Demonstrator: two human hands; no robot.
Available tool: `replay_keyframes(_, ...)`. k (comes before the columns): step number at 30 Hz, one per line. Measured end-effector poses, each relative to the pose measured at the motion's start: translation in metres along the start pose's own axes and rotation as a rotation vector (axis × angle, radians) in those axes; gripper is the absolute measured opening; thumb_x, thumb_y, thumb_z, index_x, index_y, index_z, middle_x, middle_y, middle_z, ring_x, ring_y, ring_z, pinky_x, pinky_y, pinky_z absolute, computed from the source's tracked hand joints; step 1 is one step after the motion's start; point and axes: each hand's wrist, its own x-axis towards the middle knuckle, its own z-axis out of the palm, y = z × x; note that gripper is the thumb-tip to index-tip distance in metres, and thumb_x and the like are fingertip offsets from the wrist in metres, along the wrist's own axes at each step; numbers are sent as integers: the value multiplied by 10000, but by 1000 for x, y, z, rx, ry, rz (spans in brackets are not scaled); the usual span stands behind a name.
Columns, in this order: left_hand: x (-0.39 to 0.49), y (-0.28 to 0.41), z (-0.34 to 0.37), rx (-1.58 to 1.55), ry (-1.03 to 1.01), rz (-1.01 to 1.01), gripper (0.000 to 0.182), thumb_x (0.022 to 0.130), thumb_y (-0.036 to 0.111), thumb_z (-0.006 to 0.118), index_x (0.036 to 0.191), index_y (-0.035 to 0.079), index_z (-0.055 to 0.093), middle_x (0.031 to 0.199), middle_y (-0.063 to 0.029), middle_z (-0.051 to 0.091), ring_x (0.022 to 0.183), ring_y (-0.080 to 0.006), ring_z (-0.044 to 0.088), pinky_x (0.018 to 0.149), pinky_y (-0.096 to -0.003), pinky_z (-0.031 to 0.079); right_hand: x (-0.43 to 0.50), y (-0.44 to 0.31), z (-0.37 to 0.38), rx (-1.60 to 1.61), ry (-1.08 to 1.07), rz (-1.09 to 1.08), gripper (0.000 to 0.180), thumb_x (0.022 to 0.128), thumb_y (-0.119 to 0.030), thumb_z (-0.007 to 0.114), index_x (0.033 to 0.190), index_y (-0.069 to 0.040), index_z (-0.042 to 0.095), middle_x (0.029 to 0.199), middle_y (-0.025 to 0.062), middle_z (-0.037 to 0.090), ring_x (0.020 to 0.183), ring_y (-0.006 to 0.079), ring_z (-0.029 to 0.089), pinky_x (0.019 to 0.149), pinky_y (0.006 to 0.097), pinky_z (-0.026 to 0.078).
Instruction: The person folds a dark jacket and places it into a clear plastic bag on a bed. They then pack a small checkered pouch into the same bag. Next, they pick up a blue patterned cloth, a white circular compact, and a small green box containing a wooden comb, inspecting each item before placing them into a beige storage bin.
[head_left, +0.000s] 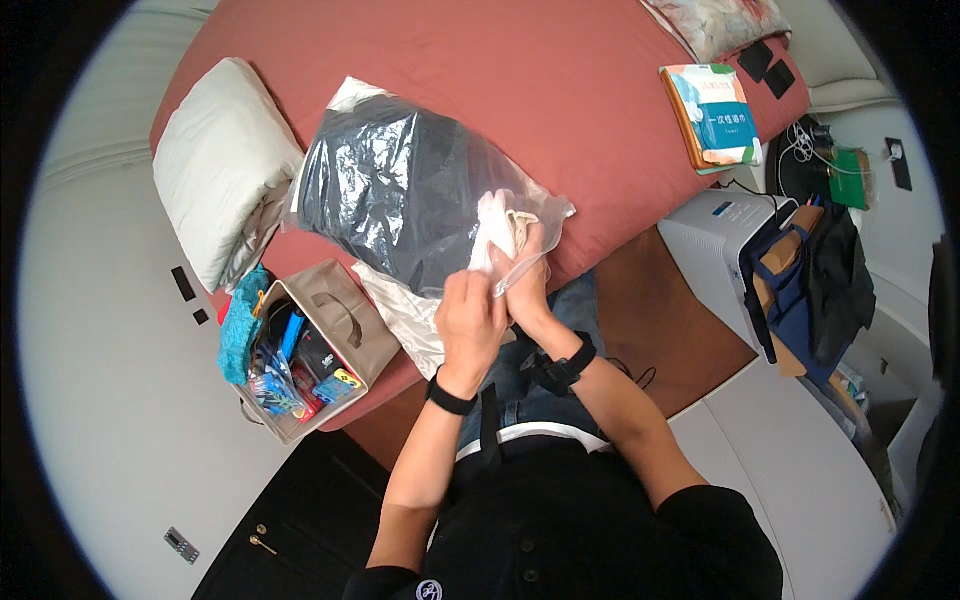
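A large clear plastic bag (375, 180) with dark folded cloth inside lies on the red bedsheet (555, 97). Its mouth faces me at the lower right. My right hand (529, 289) reaches inside the bag's opening and holds a bunched white and cream cloth (499, 225), seen through the film. My left hand (471, 315) is beside it, fingers curled on the near edge of the bag. Pale shiny fabric (401, 311) spreads under the bag beside my left hand.
A folded white quilt (225, 165) lies left of the bag. Nearer stands a beige fabric storage box (337, 300) filled with small items. A packet of towels (712, 120) rests on the bed's right side, above a white appliance (712, 255) with clothes hanging on its side.
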Motion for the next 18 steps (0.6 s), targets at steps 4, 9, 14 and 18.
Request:
replay_keyframes(4,-15,-31,-27,173,70,-223,207,777,7,713,859,40,525,779,-150,551,723,-372,581,619,-457,465,10,5,32,41,72,39,425,909,-111,670,1220,-3,401,1049,236,653,994,376,667,855,445,514)
replay_keyframes(9,-41,-11,-51,126,-155,-295,189,796,45,692,892,55,529,659,-137,594,599,-360,622,551,-461,484,29,18,81,-144,283,47,594,888,-162,689,1325,65,356,1130,289,623,1076,403,634,968,469,462)
replay_keyframes(14,-41,24,-34,-52,-152,-150,156,807,21,662,857,50,517,636,-141,587,562,-348,619,511,-449,477,48,6,108,-266,-127,-210,722,888,-259,725,1424,74,372,1250,375,513,1152,511,543,1002,493,447)
replay_keyframes(18,-30,22,-39,-187,-165,-215,157,808,17,660,843,44,509,625,-147,587,569,-363,622,504,-446,473,51,-17,70,-125,-544,-53,641,884,-250,688,1431,-4,461,1418,300,477,1345,481,405,1154,531,312)
